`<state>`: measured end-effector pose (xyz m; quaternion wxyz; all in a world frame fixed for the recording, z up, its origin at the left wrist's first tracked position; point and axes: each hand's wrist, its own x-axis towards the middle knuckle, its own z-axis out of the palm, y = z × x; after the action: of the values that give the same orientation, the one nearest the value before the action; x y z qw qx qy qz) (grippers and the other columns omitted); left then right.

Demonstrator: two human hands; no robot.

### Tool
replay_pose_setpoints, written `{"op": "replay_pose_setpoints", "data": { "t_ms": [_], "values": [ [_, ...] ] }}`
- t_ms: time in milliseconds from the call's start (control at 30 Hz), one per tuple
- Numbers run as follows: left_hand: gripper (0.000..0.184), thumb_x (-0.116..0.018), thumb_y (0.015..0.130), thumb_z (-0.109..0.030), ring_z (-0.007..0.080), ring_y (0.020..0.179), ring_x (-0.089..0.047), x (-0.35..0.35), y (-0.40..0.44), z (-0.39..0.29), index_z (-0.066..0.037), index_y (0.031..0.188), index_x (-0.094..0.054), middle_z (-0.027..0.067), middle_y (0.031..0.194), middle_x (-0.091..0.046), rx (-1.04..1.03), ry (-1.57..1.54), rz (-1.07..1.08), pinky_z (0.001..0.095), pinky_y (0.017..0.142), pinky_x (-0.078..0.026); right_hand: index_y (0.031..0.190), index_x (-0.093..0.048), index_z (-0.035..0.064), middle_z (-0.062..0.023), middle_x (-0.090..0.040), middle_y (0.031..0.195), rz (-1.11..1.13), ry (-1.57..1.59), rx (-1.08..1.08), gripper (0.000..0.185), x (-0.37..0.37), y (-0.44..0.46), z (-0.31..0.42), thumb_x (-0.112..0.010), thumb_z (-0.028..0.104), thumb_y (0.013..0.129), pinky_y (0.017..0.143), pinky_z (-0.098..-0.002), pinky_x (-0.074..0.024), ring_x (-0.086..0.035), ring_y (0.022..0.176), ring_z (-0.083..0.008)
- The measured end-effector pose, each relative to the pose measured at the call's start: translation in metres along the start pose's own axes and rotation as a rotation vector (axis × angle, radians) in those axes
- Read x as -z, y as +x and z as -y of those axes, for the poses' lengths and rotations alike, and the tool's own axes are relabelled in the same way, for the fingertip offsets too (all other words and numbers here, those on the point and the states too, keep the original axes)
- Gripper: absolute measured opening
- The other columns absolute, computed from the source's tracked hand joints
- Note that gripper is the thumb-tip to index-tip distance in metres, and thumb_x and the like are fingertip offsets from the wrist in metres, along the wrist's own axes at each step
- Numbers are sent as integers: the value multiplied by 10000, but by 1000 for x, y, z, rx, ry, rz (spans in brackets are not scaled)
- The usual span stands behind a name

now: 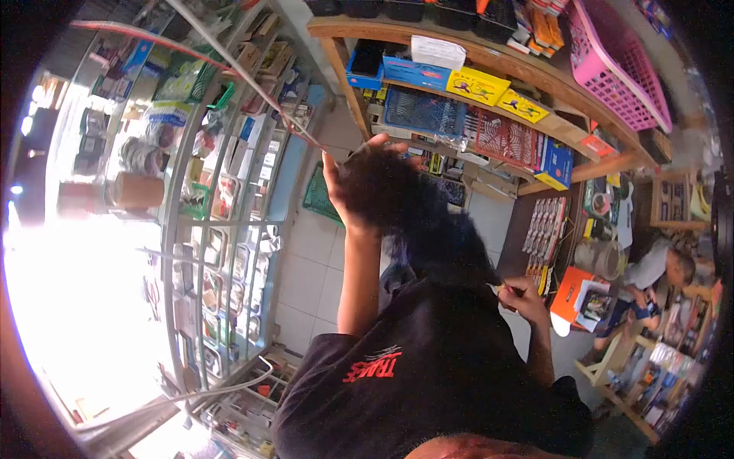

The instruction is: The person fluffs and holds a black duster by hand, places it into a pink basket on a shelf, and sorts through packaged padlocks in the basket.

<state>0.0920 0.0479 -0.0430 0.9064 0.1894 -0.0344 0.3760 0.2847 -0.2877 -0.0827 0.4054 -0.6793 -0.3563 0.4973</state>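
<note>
A black, fluffy feather duster point(432, 218) lies slantwise in front of my chest. My left hand point(359, 187) is raised at its far end, with the thumb on the left and fingertips curled up around the dark feathers, which hide the palm. Lower on the right, my right hand point(525, 298) is closed in a pinch at the near end, where a short piece of what looks like the handle shows. The feathers cover the rest of the handle.
A glass cabinet point(260, 222) full of packaged goods stands left. Ahead, a wooden shelf point(451, 50) holds boxes and a pink basket point(623, 73). A green basket point(319, 195) is on the tiled floor. At right, a seated person point(650, 283) is behind an orange box point(573, 294).
</note>
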Motion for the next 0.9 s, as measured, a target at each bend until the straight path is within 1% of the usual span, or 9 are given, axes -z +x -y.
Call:
{"op": "replay_pose_setpoints", "data": {
  "t_ms": [133, 233, 367, 400, 500, 633, 767, 867, 900],
  "values": [
    [804, -300, 922, -661, 397, 1091, -574, -21, 10, 9, 31, 1284, -490, 213, 1203, -595, -114, 19, -576, 487, 988, -424, 827, -593, -5, 24, -531, 657, -48, 208, -51, 154, 3, -13, -11, -652, 120, 896, 489, -206, -345, -452, 576, -32],
    [770, -295, 935, -637, 362, 1155, -541, -1, 10, 9, 6, 1323, -469, 176, 1239, -584, 76, -23, 52, 472, 1027, -398, 845, -602, -21, 12, -517, 643, 72, 323, -210, 166, 0, -19, 9, -645, 126, 909, 481, -206, -359, -435, 535, -34],
    [788, -309, 938, -643, 433, 1130, -549, -19, 14, 11, 31, 1321, -451, 231, 1226, -580, 18, -361, -380, 541, 1023, -376, 991, -650, -26, 9, -518, 653, -39, 419, -82, 172, -10, -25, -25, -642, 131, 923, 465, -222, -368, -437, 537, -46],
    [789, -302, 940, -642, 421, 1147, -544, -16, 18, 15, 30, 1326, -449, 227, 1260, -560, -29, -67, -500, 533, 1037, -366, 984, -649, -25, 10, -516, 653, 3, 468, -116, 154, -12, -26, -21, -635, 116, 925, 464, -224, -366, -436, 539, -47],
    [741, -285, 960, -597, 355, 1193, -525, 9, 20, 12, 18, 1341, -447, 196, 1281, -553, 201, -18, 22, 512, 1063, -354, 931, -639, -22, 24, -489, 629, -33, 508, -85, 104, -28, -28, -9, -615, 80, 930, 446, -230, -336, -404, 512, -47],
    [773, -272, 950, -622, 410, 1135, -551, -9, 22, 24, 37, 1303, -469, 247, 1236, -567, 13, 25, -547, 566, 1013, -383, 791, -595, -2, 31, -465, 596, -85, 433, -85, 225, -32, -27, -3, -587, 151, 955, 431, -221, -290, -376, 491, -38],
    [714, -301, 957, -584, 371, 1169, -537, 8, 15, 27, 18, 1292, -490, 224, 1266, -549, 175, -66, -38, 573, 1031, -375, 782, -581, 1, 24, -463, 594, -36, 423, -112, 237, -33, -21, 3, -571, 151, 964, 418, -219, -265, -353, 472, -30],
    [702, -310, 958, -587, 383, 1167, -537, -6, 19, 32, 1, 1299, -487, 211, 1270, -551, -28, 99, -495, 559, 1022, -385, 862, -604, -28, 18, -472, 602, -21, 511, -62, 179, -28, -17, -8, -563, 114, 962, 415, -213, -274, -375, 483, -27],
    [690, -305, 962, -579, 380, 1176, -531, -3, 18, 32, -7, 1302, -487, 201, 1276, -550, 38, 51, -315, 548, 1026, -386, 860, -606, -28, 16, -475, 602, -19, 506, -51, 171, -27, -17, -8, -569, 109, 956, 412, -213, -270, -378, 483, -26]
  ]
}}
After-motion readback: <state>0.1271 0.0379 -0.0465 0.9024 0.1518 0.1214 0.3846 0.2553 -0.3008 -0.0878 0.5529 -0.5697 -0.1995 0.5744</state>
